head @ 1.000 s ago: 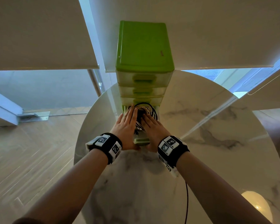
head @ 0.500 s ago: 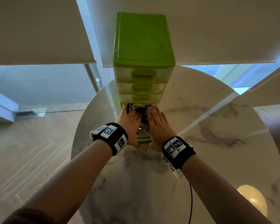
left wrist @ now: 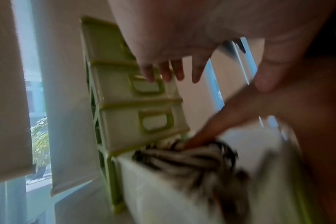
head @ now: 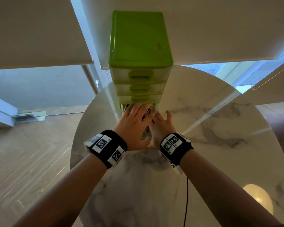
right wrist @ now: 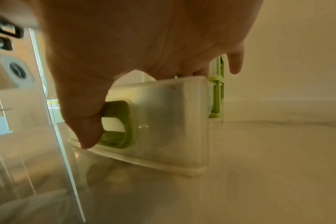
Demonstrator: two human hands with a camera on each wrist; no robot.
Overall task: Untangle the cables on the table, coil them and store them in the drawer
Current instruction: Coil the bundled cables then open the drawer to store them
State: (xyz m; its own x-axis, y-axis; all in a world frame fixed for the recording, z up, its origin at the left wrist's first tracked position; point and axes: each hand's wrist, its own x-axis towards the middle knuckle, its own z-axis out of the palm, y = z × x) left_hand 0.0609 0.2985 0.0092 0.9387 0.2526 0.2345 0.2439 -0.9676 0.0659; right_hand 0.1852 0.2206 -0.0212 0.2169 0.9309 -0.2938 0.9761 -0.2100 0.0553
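A green drawer unit point(head: 139, 41) stands at the far side of the round marble table point(head: 220, 128). Its bottom drawer point(right wrist: 173, 121) is pulled out and packed with coiled black and white cables point(left wrist: 192, 157). My left hand point(head: 134, 118) lies flat over the cables with straight fingers point(left wrist: 163, 72) reaching toward the unit's closed drawers. My right hand point(head: 161, 125) lies beside it over the drawer's right part. Its fingers go over the rim, and its thumb point(right wrist: 82, 121) hangs in front of the green handle point(right wrist: 123, 121). The hands hide most of the cables.
Three closed drawers point(head: 138, 86) sit above the open one. A thin black cord point(head: 186, 202) runs from my right wrist toward me across the table. Window blinds hang behind the unit. Wooden floor point(head: 31, 153) lies off the table's left edge.
Both hands have slid forward over the cables toward the unit. The cable loop that stood up from the drawer is now pressed down under them.
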